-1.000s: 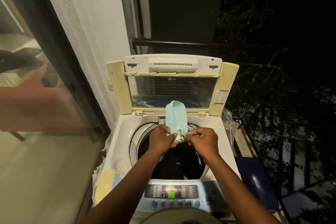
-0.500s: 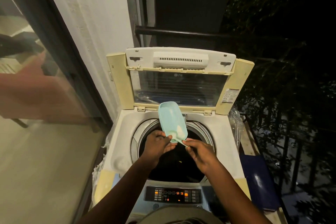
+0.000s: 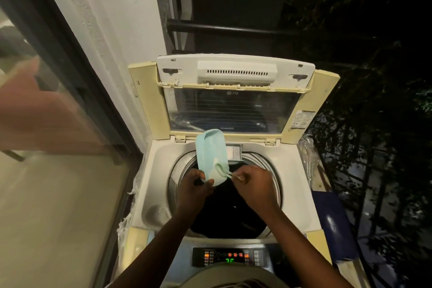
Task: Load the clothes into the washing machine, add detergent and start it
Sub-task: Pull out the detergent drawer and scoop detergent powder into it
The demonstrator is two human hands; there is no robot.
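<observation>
Am observing left hand (image 3: 195,188) gripping, fingers curled, pale-green oblong detergent tray (image 3: 210,149), tilted upright over drum (image 3: 229,215); right hand (image 3: 254,186) pinching small scoop (image 3: 221,168) inside it.

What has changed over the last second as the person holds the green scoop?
The green scoop has tipped from upright to lean left. The left hand still grips its lower end; the right hand pinches a small spoon there. The lid stays open.

Pale green scoop (image 3: 211,155), cream-and-white washing machine (image 3: 154,177).
</observation>
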